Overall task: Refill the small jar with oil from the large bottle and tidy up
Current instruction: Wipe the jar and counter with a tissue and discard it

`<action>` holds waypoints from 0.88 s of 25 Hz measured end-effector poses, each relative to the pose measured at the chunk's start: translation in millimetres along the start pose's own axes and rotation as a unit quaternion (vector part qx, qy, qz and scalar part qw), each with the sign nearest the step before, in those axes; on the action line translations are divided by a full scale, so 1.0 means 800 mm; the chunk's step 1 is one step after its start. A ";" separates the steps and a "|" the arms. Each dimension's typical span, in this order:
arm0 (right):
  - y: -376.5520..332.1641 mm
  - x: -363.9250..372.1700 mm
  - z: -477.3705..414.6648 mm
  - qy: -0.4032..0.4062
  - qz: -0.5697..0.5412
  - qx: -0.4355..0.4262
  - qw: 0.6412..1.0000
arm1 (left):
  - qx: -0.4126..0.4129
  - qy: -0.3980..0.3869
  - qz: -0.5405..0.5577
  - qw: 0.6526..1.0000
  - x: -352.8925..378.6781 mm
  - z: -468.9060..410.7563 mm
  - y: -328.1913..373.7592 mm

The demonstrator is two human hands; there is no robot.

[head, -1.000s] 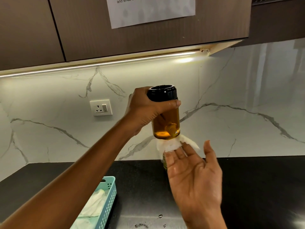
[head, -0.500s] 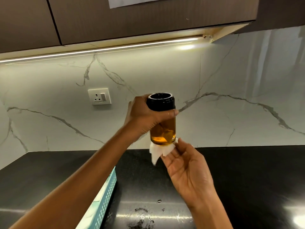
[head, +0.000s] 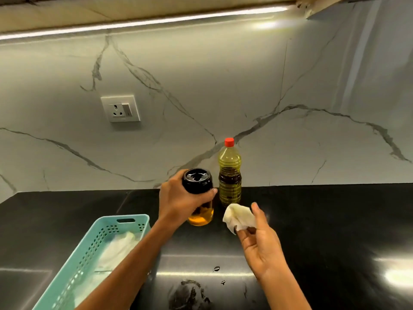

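Within my left hand's (head: 178,202) curled fingers the small jar (head: 201,217) was upright, the large bottle (head: 229,175) just beyond; a level, gentle set-down seemed best, my right hand (head: 261,245) pinching a tissue (head: 238,217).

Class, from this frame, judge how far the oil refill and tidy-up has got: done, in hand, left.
Done, it seems: the small jar holds oil and wears its black lid; the large bottle stands capped and upright. In hand: the left hand grips the jar, the right hand pinches a crumpled tissue. Left: smears and drops on the countertop need wiping.
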State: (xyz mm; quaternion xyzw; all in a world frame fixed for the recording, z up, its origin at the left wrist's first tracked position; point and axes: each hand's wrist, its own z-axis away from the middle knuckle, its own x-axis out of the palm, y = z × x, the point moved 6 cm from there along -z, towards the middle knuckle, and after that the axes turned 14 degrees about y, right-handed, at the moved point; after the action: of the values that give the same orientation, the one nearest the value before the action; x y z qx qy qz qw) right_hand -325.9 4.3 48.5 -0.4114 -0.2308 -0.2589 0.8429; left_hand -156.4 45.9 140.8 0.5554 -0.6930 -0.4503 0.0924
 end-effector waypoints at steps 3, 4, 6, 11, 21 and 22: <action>0.006 -0.009 -0.046 0.021 0.120 -0.044 0.992 | -0.015 0.014 -0.028 0.999 0.027 -0.010 -0.054; 0.006 -0.012 -0.058 0.030 0.138 -0.053 0.989 | -0.028 0.020 -0.031 0.999 0.035 -0.012 -0.070; 0.006 -0.015 -0.086 0.055 0.157 -0.074 0.983 | -0.068 0.027 -0.032 0.997 0.055 -0.018 -0.107; 0.012 -0.005 -0.133 0.091 0.217 -0.119 0.965 | -0.121 0.041 -0.021 0.992 0.099 -0.031 -0.179; 0.032 -0.028 -0.167 0.142 0.328 -0.189 0.915 | -0.162 0.039 -0.029 0.986 0.175 -0.046 -0.245; 0.032 -0.030 -0.170 0.149 0.330 -0.192 0.912 | -0.165 0.039 -0.031 0.985 0.180 -0.046 -0.248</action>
State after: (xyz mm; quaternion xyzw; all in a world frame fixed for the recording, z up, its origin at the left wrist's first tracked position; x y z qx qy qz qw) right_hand -304.2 -86.9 -56.2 -0.5745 0.1002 -0.0631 0.8099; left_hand -49.7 -91.5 -36.1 0.5710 -0.5875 -0.5389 0.1958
